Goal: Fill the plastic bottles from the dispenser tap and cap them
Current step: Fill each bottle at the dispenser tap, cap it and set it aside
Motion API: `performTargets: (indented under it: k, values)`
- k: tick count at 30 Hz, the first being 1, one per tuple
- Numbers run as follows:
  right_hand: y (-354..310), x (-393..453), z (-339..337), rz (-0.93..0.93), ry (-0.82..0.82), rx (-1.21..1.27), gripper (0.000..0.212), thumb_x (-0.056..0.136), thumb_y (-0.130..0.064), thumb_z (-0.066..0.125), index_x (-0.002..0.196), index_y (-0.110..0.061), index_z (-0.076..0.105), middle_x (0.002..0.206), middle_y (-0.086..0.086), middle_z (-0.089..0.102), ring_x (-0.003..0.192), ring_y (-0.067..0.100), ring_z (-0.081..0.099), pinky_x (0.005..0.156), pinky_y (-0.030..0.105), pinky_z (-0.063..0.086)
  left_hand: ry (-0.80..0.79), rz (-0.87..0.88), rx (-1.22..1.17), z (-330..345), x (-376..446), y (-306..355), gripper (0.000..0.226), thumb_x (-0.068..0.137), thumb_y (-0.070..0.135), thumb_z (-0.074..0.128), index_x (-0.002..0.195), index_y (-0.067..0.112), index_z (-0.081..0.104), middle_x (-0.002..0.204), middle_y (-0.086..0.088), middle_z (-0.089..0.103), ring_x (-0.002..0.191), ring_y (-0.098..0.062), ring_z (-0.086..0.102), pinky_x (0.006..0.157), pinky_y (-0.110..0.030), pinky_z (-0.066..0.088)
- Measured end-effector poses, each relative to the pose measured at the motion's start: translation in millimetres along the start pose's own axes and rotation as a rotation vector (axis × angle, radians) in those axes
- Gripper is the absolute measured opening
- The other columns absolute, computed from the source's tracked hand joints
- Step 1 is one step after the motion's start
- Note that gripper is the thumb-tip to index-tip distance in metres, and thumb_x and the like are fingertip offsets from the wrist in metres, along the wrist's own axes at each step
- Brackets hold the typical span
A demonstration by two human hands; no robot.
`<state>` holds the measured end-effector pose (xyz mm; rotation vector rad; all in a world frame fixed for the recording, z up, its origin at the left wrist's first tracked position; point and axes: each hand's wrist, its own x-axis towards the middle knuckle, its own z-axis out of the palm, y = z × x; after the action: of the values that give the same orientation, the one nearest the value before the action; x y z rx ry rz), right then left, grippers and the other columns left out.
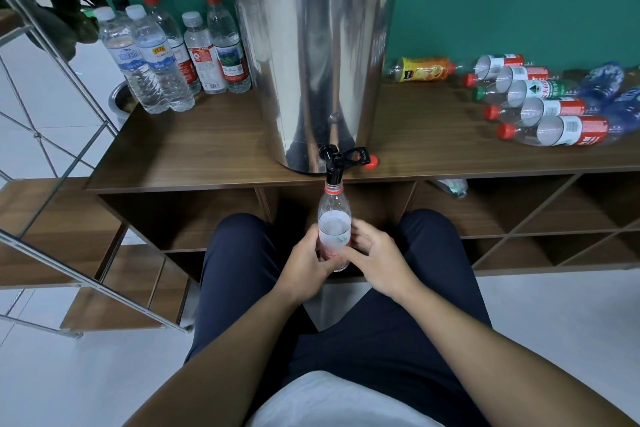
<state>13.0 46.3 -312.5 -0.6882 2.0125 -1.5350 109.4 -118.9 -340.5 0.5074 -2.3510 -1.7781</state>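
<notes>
A clear plastic bottle (334, 218) stands upright under the black tap (334, 163) of the steel dispenser (311, 52), its open neck right at the spout. Water fills it to about the shoulder. My left hand (306, 262) grips the bottle's lower body from the left. My right hand (372, 253) holds it from the right, fingers curled round the label. A loose red cap (371, 162) lies on the tabletop just right of the tap.
Several filled, capped bottles (173, 52) stand at the back left of the wooden table (194, 149). Several empty capped bottles (540, 104) lie on their sides at the right. Open shelf compartments sit below the tabletop. A metal-framed rack (52, 149) stands at the left.
</notes>
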Motion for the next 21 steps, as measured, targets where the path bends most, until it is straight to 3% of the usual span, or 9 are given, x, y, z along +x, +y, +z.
performTargets:
  k: [12, 21]
  values:
    - [1.0, 0.7, 0.2, 0.013, -0.018, 0.022, 0.059, 0.100, -0.008, 0.080, 0.154, -0.023, 0.062, 0.135, -0.005, 0.079, 0.130, 0.015, 0.073, 0.114, 0.048, 0.058, -0.007, -0.003, 0.007, -0.5, 0.2, 0.5, 0.062, 0.087, 0.027, 0.093, 0.141, 0.034, 0.062, 0.127, 0.008, 0.077, 0.120, -0.017, 0.074, 0.106, -0.052, 0.060]
    - [1.8, 2.2, 0.9, -0.006, -0.007, 0.019, 0.058, 0.099, -0.005, 0.082, 0.152, -0.021, 0.063, 0.137, -0.005, 0.078, 0.132, 0.014, 0.072, 0.116, 0.045, 0.056, 0.002, 0.000, -0.015, 0.6, -0.5, 0.2, 0.060, 0.091, 0.014, 0.091, 0.142, 0.030, 0.063, 0.126, 0.007, 0.078, 0.119, -0.014, 0.075, 0.103, -0.040, 0.062]
